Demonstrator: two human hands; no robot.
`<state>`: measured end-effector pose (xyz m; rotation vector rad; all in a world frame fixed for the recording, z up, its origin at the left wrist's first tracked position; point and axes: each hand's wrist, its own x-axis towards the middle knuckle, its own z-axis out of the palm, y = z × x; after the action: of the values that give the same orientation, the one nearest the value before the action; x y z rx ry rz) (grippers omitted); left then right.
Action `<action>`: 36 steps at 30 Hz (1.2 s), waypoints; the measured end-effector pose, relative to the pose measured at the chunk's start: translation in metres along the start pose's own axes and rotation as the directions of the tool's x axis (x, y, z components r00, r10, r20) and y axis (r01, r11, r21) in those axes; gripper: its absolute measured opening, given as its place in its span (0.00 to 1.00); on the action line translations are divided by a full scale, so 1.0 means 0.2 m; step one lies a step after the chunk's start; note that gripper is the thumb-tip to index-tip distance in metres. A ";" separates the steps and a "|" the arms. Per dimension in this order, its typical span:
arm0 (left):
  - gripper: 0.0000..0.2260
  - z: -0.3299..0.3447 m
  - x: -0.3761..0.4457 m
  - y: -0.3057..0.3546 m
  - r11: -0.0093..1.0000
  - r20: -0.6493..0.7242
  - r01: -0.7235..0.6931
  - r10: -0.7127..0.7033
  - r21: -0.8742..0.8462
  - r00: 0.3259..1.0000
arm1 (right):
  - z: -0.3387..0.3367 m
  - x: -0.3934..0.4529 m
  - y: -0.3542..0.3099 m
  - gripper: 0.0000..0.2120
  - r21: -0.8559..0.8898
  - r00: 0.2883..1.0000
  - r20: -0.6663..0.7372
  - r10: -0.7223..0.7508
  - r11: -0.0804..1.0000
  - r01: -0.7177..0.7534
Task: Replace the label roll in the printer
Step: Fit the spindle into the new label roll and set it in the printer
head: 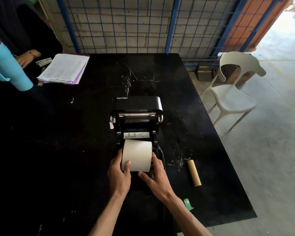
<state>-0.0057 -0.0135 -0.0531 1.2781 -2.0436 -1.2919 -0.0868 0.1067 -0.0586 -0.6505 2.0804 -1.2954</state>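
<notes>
Fingers [127, 165] of left hand [118, 176] and right hand [157, 176] wrapped around label roll [137, 155], held at near end of open printer [136, 116]. Roll's seating hidden. Empty core [194, 172] right of printer.

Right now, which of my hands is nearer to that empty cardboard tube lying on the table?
Right. Your right hand sits at the right end of the label roll, with the cardboard tube lying apart, further right. Your left hand holds the roll's left side, farther away.
</notes>
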 end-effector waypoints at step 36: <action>0.26 0.01 0.00 0.04 0.996 0.007 0.018 -0.019 0.086 1.000 | -0.01 0.06 -0.05 0.46 -0.077 0.999 0.024 0.041 0.996 -0.039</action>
<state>-0.0113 -0.0118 -0.0481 1.3345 -2.1188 -1.2304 -0.0969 0.0957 -0.0514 -0.6512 2.1203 -1.1843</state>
